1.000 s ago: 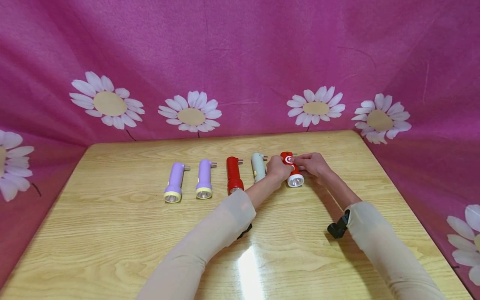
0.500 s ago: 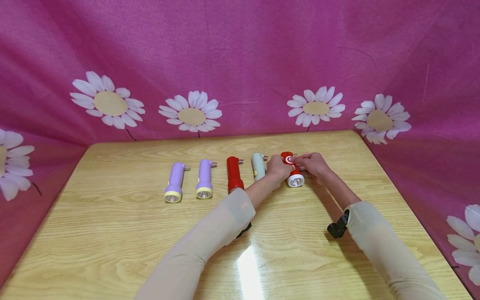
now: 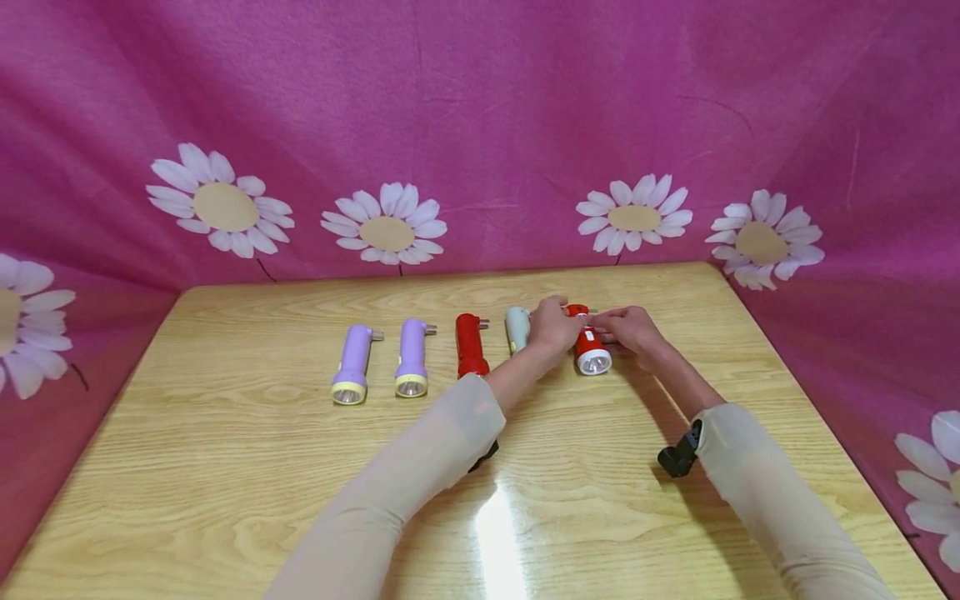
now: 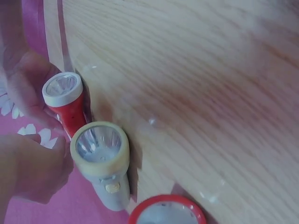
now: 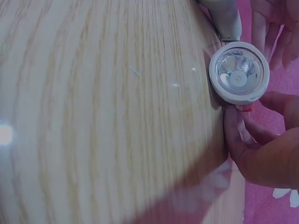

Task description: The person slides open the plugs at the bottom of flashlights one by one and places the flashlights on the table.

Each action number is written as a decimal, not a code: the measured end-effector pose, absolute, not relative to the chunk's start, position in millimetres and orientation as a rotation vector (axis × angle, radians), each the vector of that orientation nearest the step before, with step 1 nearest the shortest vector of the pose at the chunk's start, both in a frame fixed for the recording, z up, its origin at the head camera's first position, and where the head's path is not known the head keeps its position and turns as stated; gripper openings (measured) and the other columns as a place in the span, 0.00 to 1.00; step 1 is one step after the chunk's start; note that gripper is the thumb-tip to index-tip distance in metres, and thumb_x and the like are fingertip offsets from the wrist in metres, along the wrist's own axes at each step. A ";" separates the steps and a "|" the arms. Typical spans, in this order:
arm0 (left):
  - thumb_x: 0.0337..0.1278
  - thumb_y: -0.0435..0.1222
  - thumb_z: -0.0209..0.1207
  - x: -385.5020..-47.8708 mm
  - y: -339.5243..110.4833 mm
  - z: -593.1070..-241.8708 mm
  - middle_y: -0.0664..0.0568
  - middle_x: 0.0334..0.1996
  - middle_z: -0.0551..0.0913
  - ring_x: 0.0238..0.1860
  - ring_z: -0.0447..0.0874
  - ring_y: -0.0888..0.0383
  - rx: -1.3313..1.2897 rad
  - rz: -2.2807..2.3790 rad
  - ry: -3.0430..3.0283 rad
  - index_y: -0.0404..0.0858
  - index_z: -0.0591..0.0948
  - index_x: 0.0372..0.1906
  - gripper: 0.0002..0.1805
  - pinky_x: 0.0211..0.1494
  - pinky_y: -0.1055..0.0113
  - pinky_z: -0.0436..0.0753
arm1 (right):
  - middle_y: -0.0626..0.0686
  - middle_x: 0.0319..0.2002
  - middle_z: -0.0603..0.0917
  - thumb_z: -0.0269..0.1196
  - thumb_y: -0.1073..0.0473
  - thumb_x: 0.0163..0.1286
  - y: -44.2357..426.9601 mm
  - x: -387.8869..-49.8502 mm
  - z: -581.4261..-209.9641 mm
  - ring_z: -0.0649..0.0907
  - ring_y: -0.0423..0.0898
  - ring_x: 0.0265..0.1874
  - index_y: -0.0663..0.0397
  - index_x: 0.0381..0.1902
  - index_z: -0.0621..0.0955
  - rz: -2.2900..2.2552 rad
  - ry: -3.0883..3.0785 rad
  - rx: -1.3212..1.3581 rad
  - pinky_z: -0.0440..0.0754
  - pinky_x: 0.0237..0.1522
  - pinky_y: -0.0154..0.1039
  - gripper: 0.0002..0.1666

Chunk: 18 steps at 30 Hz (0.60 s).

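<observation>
A red flashlight with a white head (image 3: 589, 343) lies at the right end of a row, its lens facing the front of the table. My right hand (image 3: 634, 332) grips its right side; in the right wrist view, fingers and thumb (image 5: 236, 140) come round the body behind the white rim (image 5: 214, 77). My left hand (image 3: 552, 327) hovers between this flashlight and a grey one (image 3: 517, 327). The right wrist view shows the left hand's fingers (image 5: 273, 35) extended and loose, holding nothing. From the left wrist, the grey flashlight (image 4: 112, 189) stands nearest that hand.
Left of the grey flashlight lie a darker red flashlight (image 3: 469, 342) and two purple ones, the nearer to it (image 3: 412, 354) and the leftmost (image 3: 355, 358). Metal plug prongs stick out from their back ends. A pink flowered cloth (image 3: 495, 167) hangs round the wooden table (image 3: 247, 467).
My left hand has let go of the red and white flashlight and lifted slightly back and left. The right hand keeps its place on it. The view has shifted a little.
</observation>
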<state>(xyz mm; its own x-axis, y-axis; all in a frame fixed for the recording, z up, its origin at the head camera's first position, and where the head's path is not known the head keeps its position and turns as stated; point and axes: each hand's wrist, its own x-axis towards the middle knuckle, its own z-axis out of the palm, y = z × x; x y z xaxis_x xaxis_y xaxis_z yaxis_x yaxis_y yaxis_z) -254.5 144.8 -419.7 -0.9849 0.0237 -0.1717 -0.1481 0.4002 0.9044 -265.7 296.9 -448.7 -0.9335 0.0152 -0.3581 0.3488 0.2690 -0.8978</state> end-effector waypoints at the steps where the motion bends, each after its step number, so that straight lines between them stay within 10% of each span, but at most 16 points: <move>1: 0.63 0.35 0.66 -255.3 143.7 -418.8 0.44 0.52 0.83 0.53 0.81 0.53 -0.098 1.650 2.494 0.34 0.77 0.64 0.26 0.55 0.65 0.82 | 0.45 0.28 0.85 0.60 0.58 0.74 297.6 -265.7 -448.4 0.84 0.34 0.26 0.77 0.63 0.71 -1.712 2.265 0.337 0.85 0.33 0.30 0.29; 18: 0.65 0.33 0.63 -269.3 99.0 -412.8 0.41 0.55 0.82 0.53 0.83 0.50 0.120 1.874 2.445 0.34 0.75 0.66 0.25 0.51 0.65 0.84 | 0.67 0.53 0.80 0.58 0.53 0.74 302.2 -265.7 -436.2 0.80 0.52 0.45 0.71 0.58 0.79 -1.222 2.703 0.112 0.81 0.47 0.42 0.26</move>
